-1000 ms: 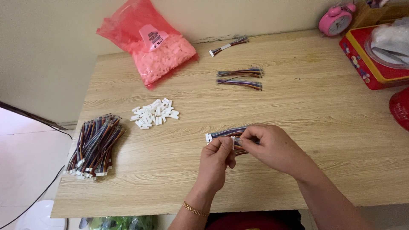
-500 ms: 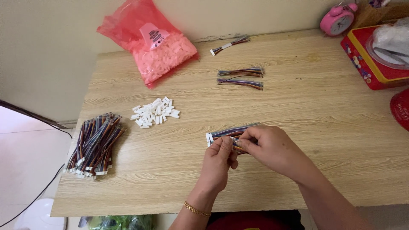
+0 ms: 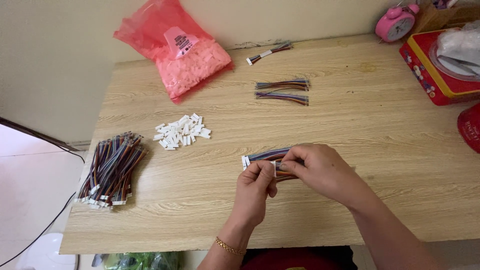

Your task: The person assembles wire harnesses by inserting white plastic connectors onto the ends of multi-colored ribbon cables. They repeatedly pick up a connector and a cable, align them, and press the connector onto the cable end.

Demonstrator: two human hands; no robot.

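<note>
Both hands meet low at the table's middle. My left hand (image 3: 256, 189) pinches a small white connector against the end of a short multicoloured ribbon cable (image 3: 267, 155), and my right hand (image 3: 320, 170) grips that cable from the right. A second white plug shows at the cable's left end. A loose heap of small white connectors (image 3: 182, 132) lies to the upper left of my hands. Further left, at the table's edge, rests a thick bundle of the same coloured cables (image 3: 111, 169).
A red plastic bag of white connectors (image 3: 187, 60) lies at the back left. Two cable pieces (image 3: 282, 91) and another single one (image 3: 269, 52) lie at the back middle. A pink alarm clock (image 3: 396, 22), a red tin (image 3: 435, 65) and a red lid (image 3: 471, 127) stand right.
Both hands have stayed in place over the cable, with only small finger movements at the connector. Nothing else on the table has moved.
</note>
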